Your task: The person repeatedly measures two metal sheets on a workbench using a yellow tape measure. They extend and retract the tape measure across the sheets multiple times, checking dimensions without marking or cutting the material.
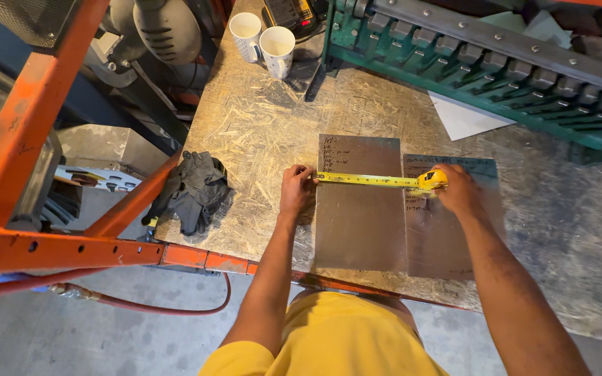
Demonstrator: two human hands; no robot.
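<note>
Spanning tape measure between both hands, over metal sheet

- The case of the tape measure is mostly covered by the right hand.
- The tape's hooked end is hidden under the fingers of the left hand.
- The handwritten marks on the metal sheets are too small to be read.
- The green machine is cut off by the top and right edges.
</note>
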